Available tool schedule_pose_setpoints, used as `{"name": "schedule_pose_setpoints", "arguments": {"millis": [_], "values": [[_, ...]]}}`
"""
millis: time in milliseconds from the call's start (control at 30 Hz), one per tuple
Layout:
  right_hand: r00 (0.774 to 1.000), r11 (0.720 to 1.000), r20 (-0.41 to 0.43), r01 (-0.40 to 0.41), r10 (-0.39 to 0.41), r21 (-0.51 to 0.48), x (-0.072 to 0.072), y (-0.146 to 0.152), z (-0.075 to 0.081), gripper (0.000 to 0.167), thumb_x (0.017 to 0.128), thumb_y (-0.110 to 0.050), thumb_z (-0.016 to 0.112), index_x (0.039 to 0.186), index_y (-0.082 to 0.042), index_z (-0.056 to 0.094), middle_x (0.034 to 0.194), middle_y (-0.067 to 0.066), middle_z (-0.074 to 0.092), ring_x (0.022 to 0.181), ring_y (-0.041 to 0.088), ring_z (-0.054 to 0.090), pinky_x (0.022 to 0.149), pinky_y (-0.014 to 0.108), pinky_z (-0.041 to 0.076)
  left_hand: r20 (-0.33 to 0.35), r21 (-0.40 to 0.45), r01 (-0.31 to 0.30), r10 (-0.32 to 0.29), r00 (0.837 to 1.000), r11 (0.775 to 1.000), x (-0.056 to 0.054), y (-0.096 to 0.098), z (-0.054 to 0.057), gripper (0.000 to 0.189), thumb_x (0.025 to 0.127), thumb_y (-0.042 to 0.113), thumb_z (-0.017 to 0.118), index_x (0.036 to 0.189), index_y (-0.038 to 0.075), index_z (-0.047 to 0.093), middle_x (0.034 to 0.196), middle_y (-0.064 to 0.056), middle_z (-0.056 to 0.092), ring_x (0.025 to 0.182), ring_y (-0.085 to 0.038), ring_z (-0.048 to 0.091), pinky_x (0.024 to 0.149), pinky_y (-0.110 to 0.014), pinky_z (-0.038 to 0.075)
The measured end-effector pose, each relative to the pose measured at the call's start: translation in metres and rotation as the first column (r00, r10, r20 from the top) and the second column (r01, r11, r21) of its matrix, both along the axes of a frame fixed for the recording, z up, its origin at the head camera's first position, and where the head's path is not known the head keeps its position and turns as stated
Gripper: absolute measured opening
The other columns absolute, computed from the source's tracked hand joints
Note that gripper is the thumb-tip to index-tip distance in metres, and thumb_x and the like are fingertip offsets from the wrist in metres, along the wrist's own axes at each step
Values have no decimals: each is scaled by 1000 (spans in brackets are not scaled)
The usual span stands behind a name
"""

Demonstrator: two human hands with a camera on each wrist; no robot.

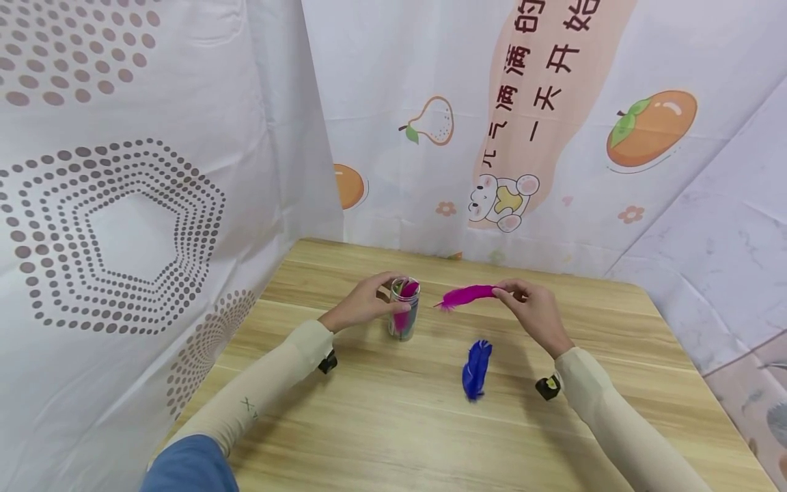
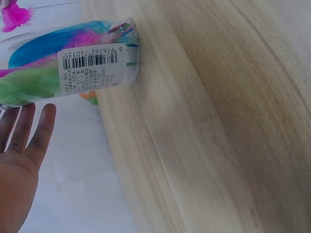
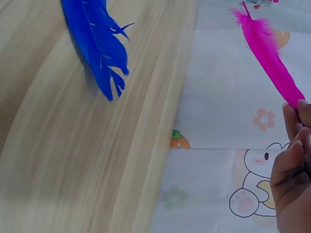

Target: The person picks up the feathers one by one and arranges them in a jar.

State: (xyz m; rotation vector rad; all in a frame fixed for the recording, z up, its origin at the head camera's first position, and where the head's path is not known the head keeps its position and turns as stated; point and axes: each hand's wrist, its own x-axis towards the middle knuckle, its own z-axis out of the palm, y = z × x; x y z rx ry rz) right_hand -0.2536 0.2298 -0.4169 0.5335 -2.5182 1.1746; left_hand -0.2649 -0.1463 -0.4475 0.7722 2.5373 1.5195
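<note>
A clear jar [image 1: 406,332] stands upright on the table at the middle, with my left hand [image 1: 364,302] holding it from the left, thumb in front. Inside the jar show magenta, green and blue feathers; a barcode label [image 2: 90,70] is on its side in the left wrist view. My right hand [image 1: 530,306] pinches a magenta feather [image 1: 467,294] by its vane tip, to the right of the jar. The feather lies nearly level in the air, its bare quill pointing left at the jar. A blue feather [image 1: 476,371] lies on the table below it.
The wooden table [image 1: 369,417] reaches to a printed white curtain [image 1: 393,171] at the back. Another curtain [image 1: 135,232] hangs along the left edge. Small black devices are strapped at both wrists.
</note>
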Motion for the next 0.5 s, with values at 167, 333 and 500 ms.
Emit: {"name": "schedule_pose_setpoints", "arguments": {"millis": [167, 333, 500], "values": [[1000, 1000, -4, -5, 5, -9, 0, -4, 5, 18, 98, -32, 74, 101, -15, 78, 76, 4, 64, 57, 12, 40, 46, 25, 31, -9, 4, -7, 7, 1000, 1000, 1, 0, 2, 66, 87, 52, 80, 144, 28, 56, 125, 9, 64, 112, -15, 59, 97, -37, 53], [1000, 999, -18, -12, 12, -36, -1, -8, 9, 18, 98, -30, 74, 102, -13, 78, 71, 4, 56, 53, 8, 36, 43, 26, 28, -26, -5, -8, 8, 1000, 1000, 2, 1, 5, 62, 88, 48, 81, 141, 26, 59, 125, 10, 65, 112, -15, 60, 102, -37, 50], [999, 998, -47, -15, 13, -54, -1, -11, 15, 19, 98, -30, 74, 102, -12, 79, 72, 3, 57, 54, 10, 37, 43, 26, 28, -36, 8, 6, -6, 999, 1000, 3, 3, 6, 59, 89, 43, 81, 141, 23, 60, 126, 9, 65, 113, -14, 61, 102, -34, 50]]}}
